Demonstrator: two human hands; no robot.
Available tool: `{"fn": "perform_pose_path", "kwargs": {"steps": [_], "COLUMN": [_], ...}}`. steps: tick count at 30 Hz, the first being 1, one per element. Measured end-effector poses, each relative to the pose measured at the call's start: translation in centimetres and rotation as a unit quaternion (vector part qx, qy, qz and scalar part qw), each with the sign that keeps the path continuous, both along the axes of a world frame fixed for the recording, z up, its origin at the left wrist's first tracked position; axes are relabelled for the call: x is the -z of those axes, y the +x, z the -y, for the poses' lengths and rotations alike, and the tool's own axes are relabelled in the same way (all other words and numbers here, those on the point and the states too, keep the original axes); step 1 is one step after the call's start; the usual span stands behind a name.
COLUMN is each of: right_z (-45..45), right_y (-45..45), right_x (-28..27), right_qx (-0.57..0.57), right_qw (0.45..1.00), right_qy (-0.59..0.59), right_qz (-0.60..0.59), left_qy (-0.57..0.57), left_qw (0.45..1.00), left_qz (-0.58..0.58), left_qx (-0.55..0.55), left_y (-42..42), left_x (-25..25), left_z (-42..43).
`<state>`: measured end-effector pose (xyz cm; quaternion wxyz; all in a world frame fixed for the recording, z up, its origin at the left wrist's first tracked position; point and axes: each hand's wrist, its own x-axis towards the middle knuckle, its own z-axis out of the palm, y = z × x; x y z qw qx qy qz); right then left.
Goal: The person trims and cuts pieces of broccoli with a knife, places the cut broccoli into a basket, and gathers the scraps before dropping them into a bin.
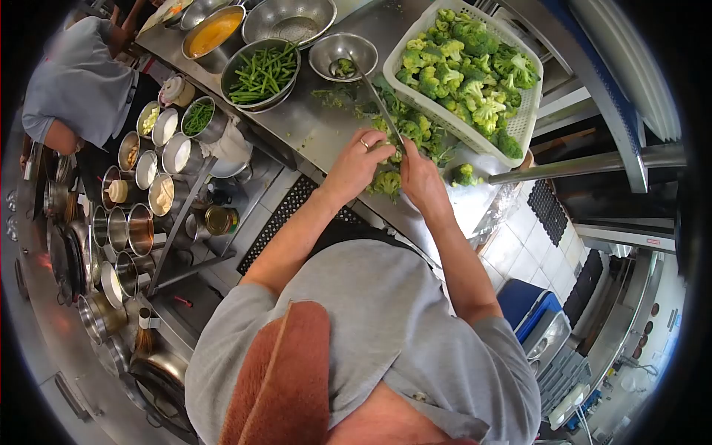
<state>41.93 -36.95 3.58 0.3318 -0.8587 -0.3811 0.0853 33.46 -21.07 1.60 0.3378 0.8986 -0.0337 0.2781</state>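
My right hand (424, 178) grips a long knife (381, 106), its blade pointing away from me over the steel counter. Close beside it, my left hand (354, 165), with a ring on one finger, is closed on a piece of broccoli (396, 155) next to the blade. The fingers partly hide that piece. Loose broccoli (417, 127) and leafy trimmings lie around both hands, and a single floret (465, 175) rests to the right. Beyond, a white perforated basket (454, 132) is heaped with broccoli florets. A small metal bowl (320, 58) near the knife tip contains a little broccoli.
A bowl of green beans (263, 74), a colander (319, 16) and a pot of orange liquid (215, 33) stand at the back left. Several ingredient containers (176, 153) line the left. A metal rail (586, 165) crosses at right. Another person (81, 81) stands far left.
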Motion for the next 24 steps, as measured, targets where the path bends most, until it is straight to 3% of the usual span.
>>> {"fn": "perform_pose_path", "kwargs": {"steps": [8,11,13,15,17,21,24], "right_z": [1.1,2.5,3.0,3.4,3.9,4.7,5.0], "right_y": [2.7,2.9,2.4,1.4,0.7,-0.6,-1.1], "right_x": [-1.8,-1.6,-1.4,-1.3,-0.9,-1.0,-1.5], "right_qx": [0.092,0.117,0.125,0.133,0.123,0.112,0.117], "right_qw": [0.992,0.988,0.986,0.984,0.985,0.984,0.979], "right_qy": [0.088,0.105,0.107,0.098,0.096,0.082,0.074], "right_qz": [0.005,0.006,0.003,-0.071,-0.068,-0.113,-0.15], "left_qy": [-0.002,-0.033,-0.127,-0.095,-0.101,-0.073,0.028], "left_qw": [0.999,0.993,0.974,0.98,0.992,0.988,0.998], "left_qz": [0.031,0.036,0.012,-0.002,-0.08,-0.053,0.01], "left_qx": [-0.019,-0.107,-0.187,-0.174,-0.011,-0.123,-0.048], "left_y": [-0.7,-2.2,-2.5,-3.1,-3.8,-1.1,4.7], "left_x": [2.1,4.2,4.5,3.9,1.8,0.5,0.0], "left_z": [0.1,-0.2,0.0,-0.3,-0.5,-4.0,-5.3]}}
